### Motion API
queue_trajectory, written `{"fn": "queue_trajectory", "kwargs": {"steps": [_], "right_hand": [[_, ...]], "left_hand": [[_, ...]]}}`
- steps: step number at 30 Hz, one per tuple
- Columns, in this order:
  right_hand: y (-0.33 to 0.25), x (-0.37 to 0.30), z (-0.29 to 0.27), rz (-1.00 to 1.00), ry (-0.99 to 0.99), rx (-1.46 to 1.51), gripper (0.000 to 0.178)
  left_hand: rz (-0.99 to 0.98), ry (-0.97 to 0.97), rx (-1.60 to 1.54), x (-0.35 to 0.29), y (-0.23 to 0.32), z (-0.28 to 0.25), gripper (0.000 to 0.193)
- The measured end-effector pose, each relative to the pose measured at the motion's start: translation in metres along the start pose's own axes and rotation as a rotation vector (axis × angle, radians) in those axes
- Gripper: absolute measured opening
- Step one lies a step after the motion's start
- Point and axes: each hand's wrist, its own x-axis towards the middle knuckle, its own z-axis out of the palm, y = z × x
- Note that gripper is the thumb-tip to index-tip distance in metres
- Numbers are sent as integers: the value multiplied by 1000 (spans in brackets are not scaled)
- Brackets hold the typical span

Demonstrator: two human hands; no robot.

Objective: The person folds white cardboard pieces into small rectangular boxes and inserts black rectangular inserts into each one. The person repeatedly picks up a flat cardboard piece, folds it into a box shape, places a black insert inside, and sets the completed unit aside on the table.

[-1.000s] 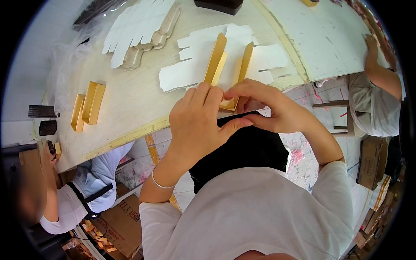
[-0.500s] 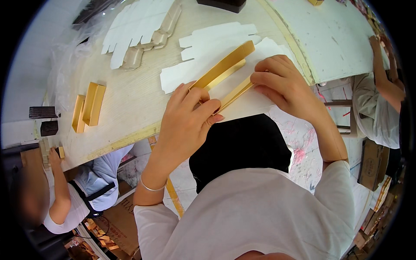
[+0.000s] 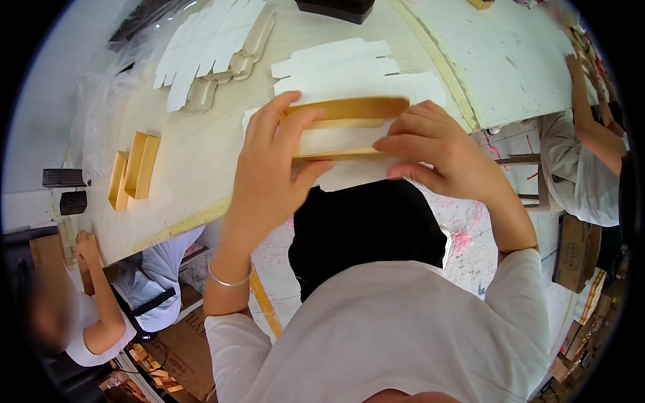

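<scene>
Both my hands are at a long gold cardboard piece [image 3: 363, 108] near the table's front edge. Its far gold wall stands up, a lower gold edge [image 3: 346, 155] runs along the near side, and white shows between them. Whether these are one piece or two I cannot tell. My left hand [image 3: 272, 151] grips the left end, fingers on the far wall and thumb at the near edge. At the right end my right hand [image 3: 437, 148] is closed on it, fingertips along the near edge. Flat white cut card [image 3: 339, 60] lies beneath and beyond.
Two narrow gold trays [image 3: 142, 164] stand on the table [image 3: 201, 161] at left. Farther back are a stack of white card blanks [image 3: 208, 40], clear plastic film [image 3: 101, 101] and a black container [image 3: 339, 9]. Co-workers sit at far left and far right.
The gold cardboard has turned from slanting to nearly level across my front. My left hand has spread around its left end, and my right hand has moved slightly down and left.
</scene>
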Motion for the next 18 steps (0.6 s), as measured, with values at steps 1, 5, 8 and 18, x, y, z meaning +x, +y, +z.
{"fn": "queue_trajectory", "kwargs": {"steps": [1,5,8,18], "right_hand": [[-1,0,-2,-8,-24,50,27],[8,2,-22,77,-52,-58,36],[10,0,-8,-87,-164,-33,36],[4,13,9,11,-148,153,18]], "left_hand": [[11,-70,14,4,-7,-7,52],[225,-255,31,16,-20,-25,52],[275,-74,421,23,-4,-22,55],[100,-216,-153,-21,-1,3,31]]}}
